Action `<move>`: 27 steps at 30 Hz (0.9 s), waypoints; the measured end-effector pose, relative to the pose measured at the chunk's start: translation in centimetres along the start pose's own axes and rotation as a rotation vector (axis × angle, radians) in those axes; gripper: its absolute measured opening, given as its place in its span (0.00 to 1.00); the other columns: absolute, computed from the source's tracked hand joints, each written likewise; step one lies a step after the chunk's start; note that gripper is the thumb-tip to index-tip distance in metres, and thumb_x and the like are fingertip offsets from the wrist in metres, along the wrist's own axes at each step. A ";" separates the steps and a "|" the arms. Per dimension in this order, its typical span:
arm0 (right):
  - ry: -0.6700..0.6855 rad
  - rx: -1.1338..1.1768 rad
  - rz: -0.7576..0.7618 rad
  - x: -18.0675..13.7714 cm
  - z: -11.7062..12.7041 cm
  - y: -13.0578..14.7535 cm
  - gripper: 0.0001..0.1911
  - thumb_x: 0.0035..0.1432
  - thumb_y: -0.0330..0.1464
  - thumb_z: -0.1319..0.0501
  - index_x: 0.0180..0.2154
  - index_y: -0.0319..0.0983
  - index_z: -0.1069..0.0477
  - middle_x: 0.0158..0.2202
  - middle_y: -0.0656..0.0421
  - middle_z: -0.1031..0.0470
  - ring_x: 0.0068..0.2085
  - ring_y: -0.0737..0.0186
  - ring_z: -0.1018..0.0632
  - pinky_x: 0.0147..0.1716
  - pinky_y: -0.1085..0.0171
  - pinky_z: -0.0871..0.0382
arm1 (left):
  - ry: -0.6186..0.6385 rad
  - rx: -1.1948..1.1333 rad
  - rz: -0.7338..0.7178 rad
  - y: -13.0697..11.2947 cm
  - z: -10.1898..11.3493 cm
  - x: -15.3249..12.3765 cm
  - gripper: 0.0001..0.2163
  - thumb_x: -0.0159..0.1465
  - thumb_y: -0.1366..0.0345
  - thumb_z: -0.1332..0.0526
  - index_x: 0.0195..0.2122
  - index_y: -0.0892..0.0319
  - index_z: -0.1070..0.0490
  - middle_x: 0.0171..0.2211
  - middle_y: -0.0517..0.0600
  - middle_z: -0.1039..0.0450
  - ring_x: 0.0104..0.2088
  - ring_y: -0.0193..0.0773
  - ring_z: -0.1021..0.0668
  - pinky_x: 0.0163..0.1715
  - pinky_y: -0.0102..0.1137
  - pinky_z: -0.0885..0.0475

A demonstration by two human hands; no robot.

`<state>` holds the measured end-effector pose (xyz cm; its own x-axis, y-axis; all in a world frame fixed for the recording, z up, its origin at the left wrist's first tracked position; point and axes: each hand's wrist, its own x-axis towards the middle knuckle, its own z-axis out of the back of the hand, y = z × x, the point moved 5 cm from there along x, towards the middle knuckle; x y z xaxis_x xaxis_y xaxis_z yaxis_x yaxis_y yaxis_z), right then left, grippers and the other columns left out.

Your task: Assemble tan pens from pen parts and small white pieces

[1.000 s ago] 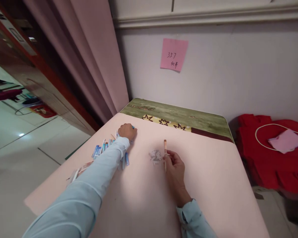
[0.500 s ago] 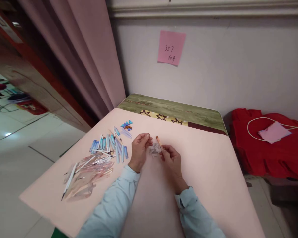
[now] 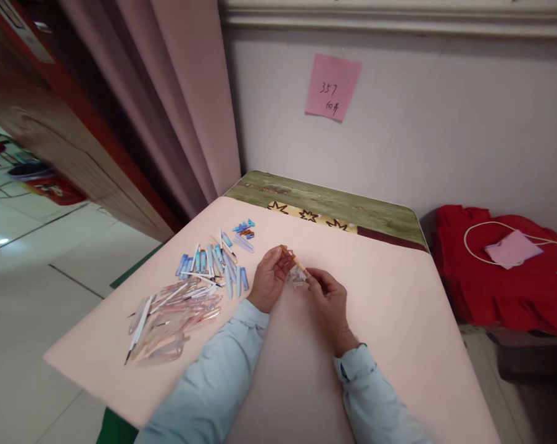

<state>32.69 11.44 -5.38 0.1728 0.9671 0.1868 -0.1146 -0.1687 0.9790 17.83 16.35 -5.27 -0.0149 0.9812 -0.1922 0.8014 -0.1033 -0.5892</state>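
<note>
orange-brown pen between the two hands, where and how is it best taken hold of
Probably by its near end, in a light pinch from the right, as the right hand holds it. The orange-brown pen is slim and straight and slants away to the left, so this leaves the far end to the left hand.

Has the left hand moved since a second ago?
Yes. Judged against the yellow star-patterned strip, the left hand has moved rightward and nearer the camera, now close to the right hand.
</note>
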 end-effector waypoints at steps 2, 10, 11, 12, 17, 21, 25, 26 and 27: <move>0.009 -0.012 0.002 0.0 -0.1 0.0 0.12 0.59 0.37 0.38 0.42 0.39 0.22 0.41 0.54 0.18 0.42 0.55 0.19 0.44 0.58 0.25 | -0.009 -0.013 0.001 -0.2 0.1 0.1 0.08 0.58 0.65 0.31 0.37 0.62 0.24 0.33 0.49 0.22 0.34 0.32 0.20 0.38 0.27 0.24; 0.018 -0.013 -0.013 0.1 -0.3 0.1 0.12 0.59 0.37 0.38 0.41 0.39 0.21 0.40 0.54 0.18 0.42 0.56 0.19 0.44 0.58 0.24 | 0.007 0.054 -0.012 -0.6 0.0 0.1 0.10 0.56 0.63 0.30 0.36 0.63 0.24 0.32 0.50 0.22 0.32 0.31 0.22 0.34 0.26 0.26; 0.018 -0.012 -0.018 0.1 -0.3 0.1 0.12 0.59 0.37 0.38 0.41 0.39 0.21 0.40 0.54 0.18 0.42 0.56 0.19 0.44 0.58 0.24 | 0.010 0.059 -0.010 -0.5 0.0 0.0 0.10 0.56 0.63 0.29 0.36 0.63 0.25 0.32 0.50 0.22 0.32 0.31 0.22 0.34 0.26 0.26; 0.017 -0.013 -0.022 0.1 -0.3 0.1 0.12 0.59 0.37 0.38 0.41 0.39 0.21 0.40 0.54 0.18 0.42 0.56 0.19 0.44 0.58 0.24 | 0.010 0.063 -0.010 -0.5 0.0 0.0 0.10 0.56 0.63 0.29 0.36 0.62 0.25 0.32 0.50 0.22 0.32 0.32 0.22 0.34 0.27 0.26; 0.001 -0.012 -0.022 0.2 -0.1 -0.1 0.13 0.59 0.38 0.38 0.41 0.39 0.21 0.41 0.55 0.18 0.42 0.55 0.19 0.43 0.58 0.24 | 0.001 0.067 -0.001 -0.3 0.0 0.0 0.10 0.56 0.63 0.29 0.36 0.62 0.25 0.32 0.49 0.23 0.32 0.32 0.22 0.34 0.27 0.26; -0.001 -0.006 -0.026 0.2 -0.2 -0.3 0.13 0.59 0.39 0.38 0.42 0.39 0.22 0.40 0.54 0.19 0.42 0.56 0.19 0.43 0.59 0.24 | 0.008 0.090 0.003 -0.2 -0.2 -0.1 0.11 0.55 0.63 0.28 0.35 0.62 0.25 0.31 0.49 0.23 0.32 0.32 0.22 0.34 0.28 0.26; 0.009 -0.004 -0.042 0.2 -0.3 -0.5 0.17 0.58 0.40 0.36 0.46 0.39 0.24 0.38 0.55 0.19 0.38 0.58 0.19 0.40 0.60 0.23 | -0.008 0.112 -0.009 -0.3 -0.4 -0.3 0.12 0.53 0.63 0.27 0.34 0.62 0.26 0.31 0.48 0.23 0.30 0.32 0.22 0.32 0.29 0.26; 0.006 -0.011 -0.046 0.2 -0.3 -0.5 0.18 0.57 0.41 0.36 0.47 0.39 0.24 0.37 0.55 0.19 0.36 0.59 0.19 0.39 0.61 0.23 | -0.013 0.117 -0.016 -0.3 -0.5 -0.3 0.12 0.53 0.63 0.27 0.33 0.62 0.26 0.30 0.48 0.24 0.29 0.32 0.22 0.32 0.29 0.26; 0.001 -0.021 -0.047 0.2 -0.3 -0.5 0.19 0.56 0.41 0.35 0.47 0.39 0.25 0.36 0.56 0.19 0.35 0.60 0.20 0.38 0.61 0.23 | -0.018 0.123 -0.025 -0.4 -0.5 -0.4 0.12 0.53 0.63 0.27 0.33 0.62 0.26 0.29 0.47 0.24 0.29 0.32 0.22 0.32 0.28 0.26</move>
<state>32.52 11.81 -5.90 0.1776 0.9741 0.1402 -0.1268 -0.1186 0.9848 17.85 16.12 -4.55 -0.0452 0.9808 -0.1896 0.7213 -0.0993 -0.6855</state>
